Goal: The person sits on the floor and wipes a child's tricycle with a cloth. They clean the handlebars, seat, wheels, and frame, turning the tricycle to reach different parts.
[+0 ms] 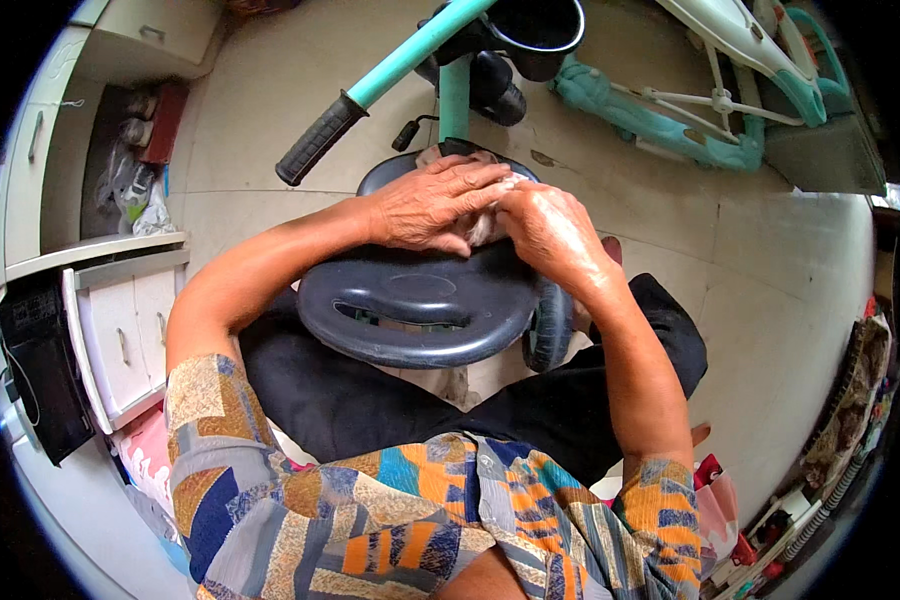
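The shirt sits behind the left hand, which lies flat over the cloth on the seat beneath; the right hand alongside curls, apparently pinching cloth, so even pressure probably suits.

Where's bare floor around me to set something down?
Bare floor lies between the white cabinets and teal handlebar, and between black trousers and the clutter far right. Crowded: the far end of the black seat, where left hand and right hand are on a pale wad.
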Motion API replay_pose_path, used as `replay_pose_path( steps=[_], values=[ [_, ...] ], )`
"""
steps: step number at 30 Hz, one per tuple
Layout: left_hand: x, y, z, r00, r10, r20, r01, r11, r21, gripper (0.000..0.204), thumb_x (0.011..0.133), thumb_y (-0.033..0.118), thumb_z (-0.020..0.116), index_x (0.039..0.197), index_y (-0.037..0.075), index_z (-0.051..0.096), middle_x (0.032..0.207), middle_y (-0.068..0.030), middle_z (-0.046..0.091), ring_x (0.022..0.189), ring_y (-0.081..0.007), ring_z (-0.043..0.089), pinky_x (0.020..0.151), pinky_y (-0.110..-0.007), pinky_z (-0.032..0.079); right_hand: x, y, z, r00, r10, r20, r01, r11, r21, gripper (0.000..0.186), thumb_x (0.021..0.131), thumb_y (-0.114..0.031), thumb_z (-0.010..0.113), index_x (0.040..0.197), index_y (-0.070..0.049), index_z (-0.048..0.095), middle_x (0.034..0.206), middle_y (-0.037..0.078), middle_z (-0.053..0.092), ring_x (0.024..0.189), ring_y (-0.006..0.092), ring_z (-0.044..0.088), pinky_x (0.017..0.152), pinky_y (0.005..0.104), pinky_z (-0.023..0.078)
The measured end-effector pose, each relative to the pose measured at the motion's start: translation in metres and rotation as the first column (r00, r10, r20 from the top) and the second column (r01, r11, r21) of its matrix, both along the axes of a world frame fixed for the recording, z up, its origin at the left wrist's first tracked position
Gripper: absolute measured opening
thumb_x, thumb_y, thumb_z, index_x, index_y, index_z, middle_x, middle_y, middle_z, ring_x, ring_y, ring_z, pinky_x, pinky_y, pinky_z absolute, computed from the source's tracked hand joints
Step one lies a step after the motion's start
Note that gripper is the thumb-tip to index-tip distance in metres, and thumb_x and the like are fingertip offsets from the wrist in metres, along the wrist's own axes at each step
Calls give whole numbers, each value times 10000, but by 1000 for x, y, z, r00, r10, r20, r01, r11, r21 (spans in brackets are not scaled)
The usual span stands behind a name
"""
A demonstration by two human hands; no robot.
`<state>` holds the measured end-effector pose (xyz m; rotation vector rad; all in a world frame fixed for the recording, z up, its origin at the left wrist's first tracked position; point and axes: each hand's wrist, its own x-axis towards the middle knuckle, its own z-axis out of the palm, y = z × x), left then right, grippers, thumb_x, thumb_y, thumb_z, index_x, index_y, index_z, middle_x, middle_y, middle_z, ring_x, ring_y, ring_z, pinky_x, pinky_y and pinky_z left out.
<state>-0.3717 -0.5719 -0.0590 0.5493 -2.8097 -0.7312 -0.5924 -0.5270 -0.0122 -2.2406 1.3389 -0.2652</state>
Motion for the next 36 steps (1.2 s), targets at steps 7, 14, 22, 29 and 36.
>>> replay_pose_path(
  steps=[7, 14, 22, 29, 36],
  values=[
    [23, -15, -31, 947, 64, -316, -97, 991, -91, 332, 833, 44, 632, 1153, -36, 597, 1135, -183, 606, 1015, -359, 620, 868, -421, 523, -4, -10, 17, 996, -91, 3, 91, 996, -4, 215, 869, -121, 624, 1053, -31, 687, 996, 183, 677, 936, 384, 646, 833, 459, 514],
    [67, -6, -35, 845, 527, -96, -507, 844, 177, 425, 805, -30, 623, 1220, 61, 638, 1266, -142, 623, 1157, -362, 583, 1002, -419, 462, -5, -11, 19, 991, -73, -115, 73, 997, -5, 232, 862, -103, 643, 1075, -28, 692, 1020, 164, 688, 929, 354, 670, 834, 441, 531],
    [121, 74, 1, 364, 832, 418, -714, -38, 699, 226, 938, 73, 606, 1141, 8, 683, 1003, -27, 663, 840, -97, 622, 748, -267, 526, -9, -4, 16, 983, -28, -182, 21, 999, -41, 226, 869, -100, 633, 1075, -25, 689, 991, 171, 683, 910, 338, 674, 820, 433, 540],
    [102, 139, 49, 113, 965, 235, -219, -207, 954, 247, 961, 80, 581, 1162, -58, 618, 1066, -125, 687, 889, -177, 684, 784, -295, 577, -13, -3, 18, 981, -13, -195, -7, 995, -103, 184, 861, -98, 635, 1024, -27, 680, 982, 175, 674, 914, 353, 666, 808, 445, 538],
    [53, 193, 71, -235, 957, -171, -231, 116, 966, 270, 1001, 119, 517, 1211, -47, 555, 1125, -116, 662, 974, -180, 658, 822, -303, 544, -13, 2, 22, 990, -3, -144, -23, 984, -175, 145, 856, -68, 629, 986, -20, 671, 957, 175, 675, 902, 359, 667, 791, 450, 540]
  ],
)
